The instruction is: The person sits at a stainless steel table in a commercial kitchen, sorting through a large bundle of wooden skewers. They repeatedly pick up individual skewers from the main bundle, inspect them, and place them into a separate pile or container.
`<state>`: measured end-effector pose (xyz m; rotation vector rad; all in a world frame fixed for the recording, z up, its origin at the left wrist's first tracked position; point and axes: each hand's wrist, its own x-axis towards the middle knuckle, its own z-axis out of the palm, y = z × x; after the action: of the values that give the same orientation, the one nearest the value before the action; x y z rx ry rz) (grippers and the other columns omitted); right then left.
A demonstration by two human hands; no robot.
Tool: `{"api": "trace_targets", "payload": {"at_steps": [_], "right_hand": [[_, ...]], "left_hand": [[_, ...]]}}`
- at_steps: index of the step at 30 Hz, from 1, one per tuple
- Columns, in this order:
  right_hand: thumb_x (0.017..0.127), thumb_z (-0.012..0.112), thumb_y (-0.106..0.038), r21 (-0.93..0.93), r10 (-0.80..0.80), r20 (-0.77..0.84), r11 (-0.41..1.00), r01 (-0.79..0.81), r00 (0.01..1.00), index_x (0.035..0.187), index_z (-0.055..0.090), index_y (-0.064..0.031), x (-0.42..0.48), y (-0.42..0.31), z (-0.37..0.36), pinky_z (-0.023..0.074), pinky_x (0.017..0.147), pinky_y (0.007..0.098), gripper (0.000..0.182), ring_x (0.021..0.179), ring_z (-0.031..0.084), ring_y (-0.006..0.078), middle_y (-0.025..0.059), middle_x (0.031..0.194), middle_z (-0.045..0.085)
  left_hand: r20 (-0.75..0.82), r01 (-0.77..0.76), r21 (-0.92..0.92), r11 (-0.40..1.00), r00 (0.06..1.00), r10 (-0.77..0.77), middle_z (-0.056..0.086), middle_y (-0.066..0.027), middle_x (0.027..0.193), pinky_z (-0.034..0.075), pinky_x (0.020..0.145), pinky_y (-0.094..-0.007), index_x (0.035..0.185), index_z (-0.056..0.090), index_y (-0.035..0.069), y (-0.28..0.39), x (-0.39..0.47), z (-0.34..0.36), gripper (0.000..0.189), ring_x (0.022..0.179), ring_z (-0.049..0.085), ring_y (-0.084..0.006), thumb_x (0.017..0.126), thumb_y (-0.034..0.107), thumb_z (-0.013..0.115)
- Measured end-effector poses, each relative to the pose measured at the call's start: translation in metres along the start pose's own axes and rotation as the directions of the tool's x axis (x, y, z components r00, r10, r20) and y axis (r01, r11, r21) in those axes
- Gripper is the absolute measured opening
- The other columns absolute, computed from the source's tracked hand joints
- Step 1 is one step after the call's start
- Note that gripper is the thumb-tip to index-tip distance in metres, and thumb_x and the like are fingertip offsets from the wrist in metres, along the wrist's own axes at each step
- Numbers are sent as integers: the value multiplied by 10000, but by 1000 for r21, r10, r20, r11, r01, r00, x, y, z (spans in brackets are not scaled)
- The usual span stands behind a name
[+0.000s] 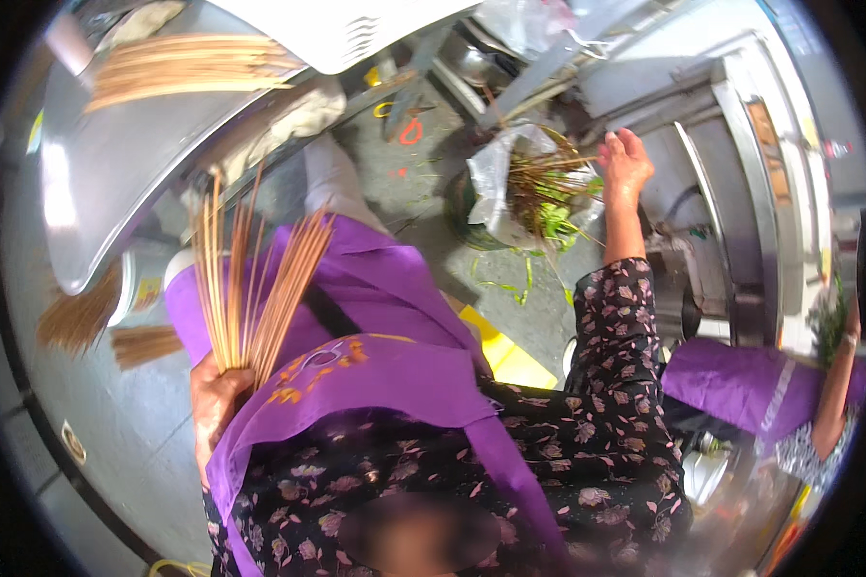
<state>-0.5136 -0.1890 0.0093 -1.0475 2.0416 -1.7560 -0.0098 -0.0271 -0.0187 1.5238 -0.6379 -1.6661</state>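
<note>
My left hand (222,395) is closed around the lower ends of a fanned bundle of thin wooden sticks (252,288), held over the purple apron on my lap. My right hand (626,162) is raised at the right, beside a bin lined with a clear plastic bag (487,177). Dark thin stalks (541,180) and green leaves (557,220) fill the bin. One stalk reaches to the fingertips of my right hand; whether they grip it cannot be told. More sticks (180,68) lie in a row on a metal table (151,130) at the upper left.
Orange-handled scissors (410,131) and green scraps (527,278) are on the floor near the bin. A straw broom (79,310) and a white bucket (141,285) stand at the left. A white perforated plastic basket (332,29) is at the top. Another person in a purple apron (736,389) is at the right.
</note>
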Motion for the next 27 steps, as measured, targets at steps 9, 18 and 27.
{"api": "trace_targets", "payload": {"at_steps": [9, 18, 27], "right_hand": [[740, 579, -32, 72, -80, 668, 997, 42, 740, 1050, 551, 6, -98, -67, 80, 457, 663, 223, 314, 715, 563, 113, 71, 845, 602], [704, 646, -105, -83, -115, 951, 802, -592, -288, 1064, 483, -11, -261, -67, 167, 500, 590, 274, 406, 773, 577, 167, 89, 877, 575], [768, 551, -75, -232, 31, 964, 587, -776, -265, 913, 523, 4, -294, -99, 199, 533, 617, 378, 167, 702, 599, 218, 100, 813, 571]], "left_hand": [[47, -135, -104, 985, 989, 141, 603, -50, 919, 435, 735, -230, 1020, 547, -31, -18, 0, -18, 317, 792, 543, -105, 709, -91, 535], [-80, -180, -99, 979, 982, 173, 596, -50, 942, 419, 791, -235, 1014, 538, -31, -24, -13, -21, 314, 842, 537, -110, 709, -107, 550], [-191, -148, -189, 971, 975, 112, 594, -109, 865, 518, 617, -307, 999, 534, -40, -14, -24, -15, 257, 700, 579, -179, 743, -54, 543]]}}
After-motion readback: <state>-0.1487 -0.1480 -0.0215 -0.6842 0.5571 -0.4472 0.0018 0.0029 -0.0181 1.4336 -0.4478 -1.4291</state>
